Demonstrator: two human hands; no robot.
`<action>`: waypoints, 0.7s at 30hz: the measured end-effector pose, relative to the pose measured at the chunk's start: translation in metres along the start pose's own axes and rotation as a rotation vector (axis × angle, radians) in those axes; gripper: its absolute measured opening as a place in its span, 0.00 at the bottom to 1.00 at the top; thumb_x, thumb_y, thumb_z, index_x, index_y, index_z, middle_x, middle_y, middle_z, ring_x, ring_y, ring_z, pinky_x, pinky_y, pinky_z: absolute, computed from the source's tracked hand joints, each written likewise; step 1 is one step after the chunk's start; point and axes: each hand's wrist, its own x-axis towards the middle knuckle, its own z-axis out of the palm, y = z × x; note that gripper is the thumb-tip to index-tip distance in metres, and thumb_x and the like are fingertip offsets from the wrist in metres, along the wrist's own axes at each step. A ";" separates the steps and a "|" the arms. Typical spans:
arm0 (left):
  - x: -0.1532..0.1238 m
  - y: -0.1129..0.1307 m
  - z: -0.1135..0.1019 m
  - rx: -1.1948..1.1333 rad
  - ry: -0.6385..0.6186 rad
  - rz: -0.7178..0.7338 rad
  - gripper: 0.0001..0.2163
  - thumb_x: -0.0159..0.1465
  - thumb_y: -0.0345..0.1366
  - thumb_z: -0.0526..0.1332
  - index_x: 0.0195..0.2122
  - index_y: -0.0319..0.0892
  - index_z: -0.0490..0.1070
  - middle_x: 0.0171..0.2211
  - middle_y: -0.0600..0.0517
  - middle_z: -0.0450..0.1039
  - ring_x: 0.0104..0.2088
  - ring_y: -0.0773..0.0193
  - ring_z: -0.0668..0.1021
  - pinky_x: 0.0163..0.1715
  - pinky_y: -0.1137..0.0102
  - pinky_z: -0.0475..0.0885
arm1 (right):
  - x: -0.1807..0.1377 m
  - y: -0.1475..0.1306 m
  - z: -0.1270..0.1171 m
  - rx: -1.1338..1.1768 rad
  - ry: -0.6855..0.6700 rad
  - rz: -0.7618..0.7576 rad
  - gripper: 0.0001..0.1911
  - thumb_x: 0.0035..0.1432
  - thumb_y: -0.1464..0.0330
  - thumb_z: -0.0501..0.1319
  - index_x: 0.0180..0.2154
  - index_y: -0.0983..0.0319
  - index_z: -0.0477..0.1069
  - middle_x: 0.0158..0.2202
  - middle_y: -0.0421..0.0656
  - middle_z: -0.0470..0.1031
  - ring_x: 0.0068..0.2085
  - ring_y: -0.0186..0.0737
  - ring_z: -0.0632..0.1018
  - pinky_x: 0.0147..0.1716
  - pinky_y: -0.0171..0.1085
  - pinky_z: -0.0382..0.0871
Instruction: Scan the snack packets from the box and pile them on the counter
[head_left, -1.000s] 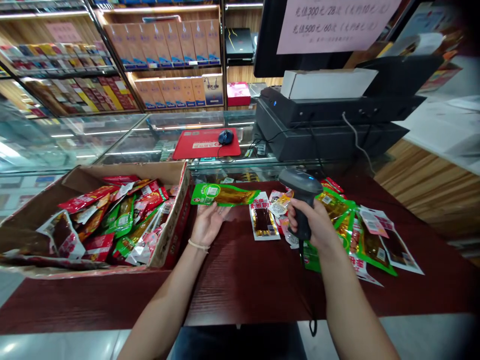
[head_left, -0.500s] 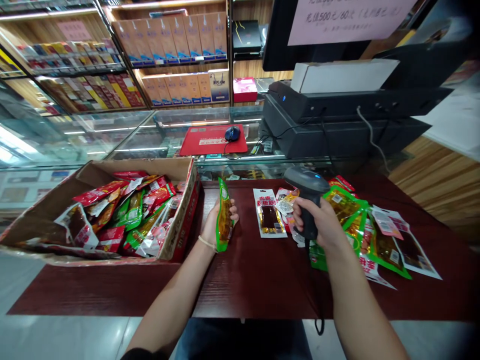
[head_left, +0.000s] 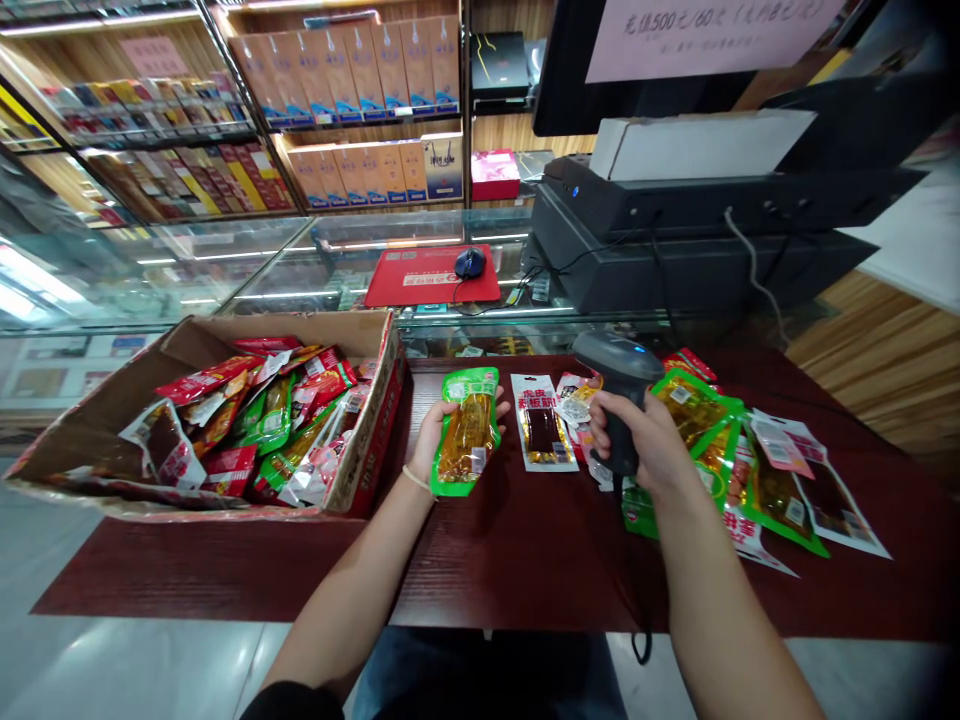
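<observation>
My left hand point(head_left: 431, 435) grips a green snack packet point(head_left: 466, 432) from behind, holding it upright with its flat face toward me, just above the dark red table point(head_left: 510, 550). Wrapped around the handle of a dark barcode scanner point(head_left: 616, 380), my right hand point(head_left: 645, 445) holds it a little right of the packet, its head level and turned to the left. A white snack packet point(head_left: 541, 425) lies flat between the two hands. Further green and white packets point(head_left: 742, 470) are spread on the table right of the scanner.
An open cardboard box point(head_left: 135, 385) full of several red and green snack packets sits at the left. Behind the table are a glass counter point(head_left: 315, 270) with a red mouse pad point(head_left: 431, 275) and mouse point(head_left: 469, 263), a black till machine point(head_left: 675, 230) and shelves of boxed goods.
My left hand turned the green packet from lying crosswise, through edge-on, to upright with its flat face toward me. The scanner hand barely moved.
</observation>
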 end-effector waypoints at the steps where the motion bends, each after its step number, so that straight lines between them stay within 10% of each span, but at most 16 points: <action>1: 0.003 -0.001 -0.002 0.000 0.029 -0.009 0.25 0.61 0.44 0.51 0.55 0.38 0.68 0.51 0.41 0.74 0.51 0.50 0.76 0.49 0.56 0.73 | 0.000 0.000 0.000 -0.001 -0.002 -0.002 0.13 0.54 0.64 0.67 0.27 0.60 0.65 0.21 0.35 0.64 0.17 0.30 0.65 0.13 0.32 0.61; 15: 0.014 -0.011 -0.009 -0.346 0.243 -0.035 0.25 0.68 0.53 0.49 0.45 0.36 0.73 0.40 0.43 0.79 0.45 0.53 0.80 0.51 0.56 0.72 | 0.000 -0.002 0.004 0.022 0.021 0.001 0.15 0.50 0.61 0.69 0.32 0.58 0.64 0.20 0.32 0.64 0.15 0.29 0.65 0.12 0.30 0.60; 21: 0.018 -0.008 -0.013 -0.391 0.307 0.134 0.10 0.67 0.32 0.57 0.46 0.35 0.73 0.39 0.47 0.80 0.38 0.64 0.81 0.51 0.65 0.73 | -0.003 -0.003 0.005 -0.045 0.043 -0.006 0.17 0.51 0.61 0.69 0.27 0.58 0.61 0.18 0.33 0.64 0.15 0.29 0.65 0.12 0.30 0.61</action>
